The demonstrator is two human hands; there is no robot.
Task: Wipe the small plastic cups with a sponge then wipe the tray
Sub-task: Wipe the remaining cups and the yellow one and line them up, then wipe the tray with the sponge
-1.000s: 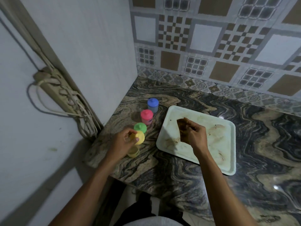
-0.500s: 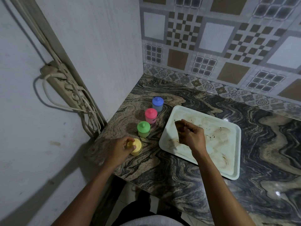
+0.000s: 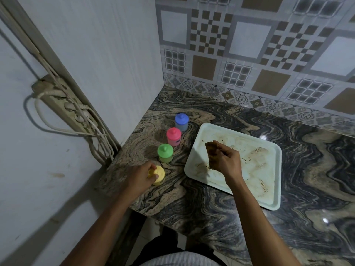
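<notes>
Power strip (image 3: 63,110) with plugged cables (image 3: 48,127), swirled marble counter (image 3: 307,169), patterned tiles (image 3: 249,41)

The table (image 3: 211,219) is marbled in swirls of black, grey and tan. Along its left edge the cups run blue cup (image 3: 181,122), pink cup (image 3: 173,136), green cup (image 3: 165,153), yellow cup (image 3: 159,174). The tray (image 3: 255,169) is white, smeared with brown streaks. The sponge (image 3: 211,152) is yellowish brown. The tiled wall (image 3: 247,40) shows brown, white and grey squares and checkerboards. The power strip (image 3: 63,104) is cream.

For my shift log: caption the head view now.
Left hand grips the small yellow plastic cup on the marbled counter while right hand holds a brown sponge over the stained white tray.
</notes>
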